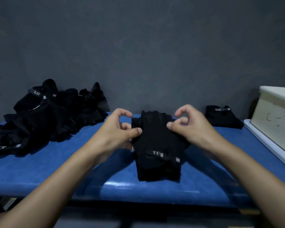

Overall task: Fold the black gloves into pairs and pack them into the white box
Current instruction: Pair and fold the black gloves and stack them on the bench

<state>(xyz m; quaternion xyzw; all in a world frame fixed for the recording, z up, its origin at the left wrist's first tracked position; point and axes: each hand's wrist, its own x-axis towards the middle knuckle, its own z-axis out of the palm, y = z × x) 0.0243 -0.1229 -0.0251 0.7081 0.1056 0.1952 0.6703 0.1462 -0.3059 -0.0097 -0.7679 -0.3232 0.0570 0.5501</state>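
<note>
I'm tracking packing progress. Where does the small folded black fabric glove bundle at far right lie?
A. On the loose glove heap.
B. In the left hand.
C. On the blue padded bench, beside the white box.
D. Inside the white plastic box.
C: the folded black fabric glove bundle rests on the blue padded bench beside the white plastic box, outside it; the left hand and right hand pinch another black glove.

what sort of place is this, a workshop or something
Probably a makeshift packing station, not certain. A blue padded bench against a bare grey wall holds a pile of black gloves and one folded pair, with a white box at the right. The left hand and right hand pinch another pair.
</note>
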